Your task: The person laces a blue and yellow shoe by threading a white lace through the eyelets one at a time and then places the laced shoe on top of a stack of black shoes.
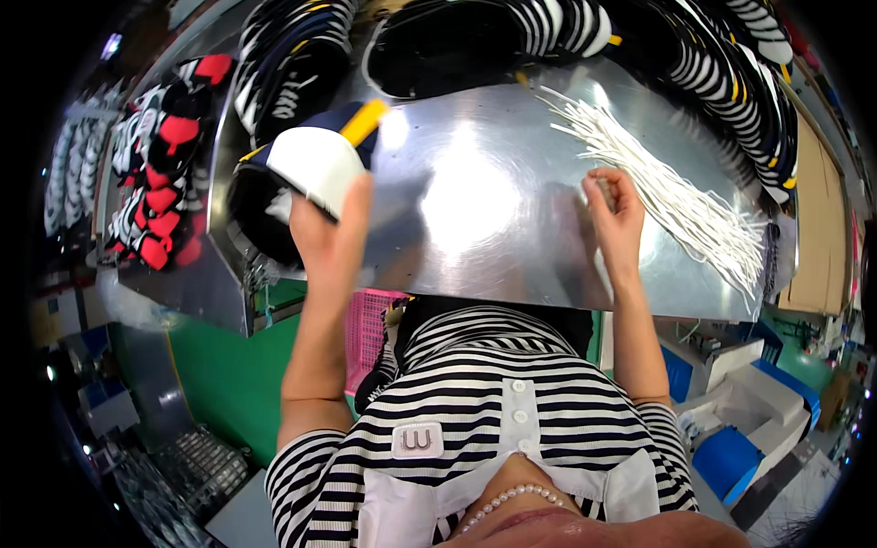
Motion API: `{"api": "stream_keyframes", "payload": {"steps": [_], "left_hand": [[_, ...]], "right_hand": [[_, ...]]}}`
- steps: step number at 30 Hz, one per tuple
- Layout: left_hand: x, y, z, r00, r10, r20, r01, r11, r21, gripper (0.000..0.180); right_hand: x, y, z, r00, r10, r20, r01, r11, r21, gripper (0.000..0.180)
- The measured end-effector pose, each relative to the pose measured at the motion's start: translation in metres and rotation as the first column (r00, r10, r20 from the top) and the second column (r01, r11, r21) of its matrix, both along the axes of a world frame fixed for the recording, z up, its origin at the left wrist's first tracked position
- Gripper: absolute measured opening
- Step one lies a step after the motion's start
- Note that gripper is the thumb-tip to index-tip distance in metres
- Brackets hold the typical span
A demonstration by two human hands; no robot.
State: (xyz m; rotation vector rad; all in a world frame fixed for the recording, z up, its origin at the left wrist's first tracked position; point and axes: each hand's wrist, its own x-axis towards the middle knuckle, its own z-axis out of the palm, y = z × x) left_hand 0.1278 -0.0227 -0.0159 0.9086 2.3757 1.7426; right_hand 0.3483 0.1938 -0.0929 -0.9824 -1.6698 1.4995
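— So where's the shoe upper (306,169)?
— Left of the white laces (676,196), clamped in the left hand (329,233); soft, light, best gripped by its heel.
— Right hand (614,215)?
— Pinching one limp lace end.

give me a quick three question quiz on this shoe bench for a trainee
1. True or false: the left hand holds a shoe upper.
2. What is the right hand nearest to: A) white laces B) pink crate C) red uppers?
3. Fill in: the laces lie on a shiny ___ table.

Key: 1 true; 2 A; 3 metal.
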Motion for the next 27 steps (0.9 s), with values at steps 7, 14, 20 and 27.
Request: {"api": "stream_keyframes", "payload": {"steps": [7, 14, 20, 27], "left_hand": [[-0.220, 0.069, -0.108, 0.679, 0.024, -0.734, -0.437, 0.816, -0.378, 0.060], [-0.204, 0.078, -0.129, 0.916, 0.111, -0.385, -0.183, 0.970, -0.158, 0.061], [-0.135, 0.110, -0.115, 1.000, 0.024, -0.012, -0.025, 0.993, -0.113, 0.035], [-0.121, 0.080, -0.096, 0.976, 0.177, -0.126, -0.174, 0.984, 0.030, 0.024]], "right_hand": [[-0.008, 0.093, -0.006, 0.895, -0.238, 0.378, -0.048, 0.790, 0.611, 0.021], [-0.028, 0.123, -0.012, 0.732, -0.268, 0.627, -0.207, 0.789, 0.578, 0.023], [-0.030, 0.111, 0.001, 0.861, -0.254, 0.441, -0.143, 0.712, 0.688, 0.016], [-0.022, 0.062, 0.059, 0.991, -0.079, 0.104, 0.015, 0.858, 0.513, 0.013]]}}
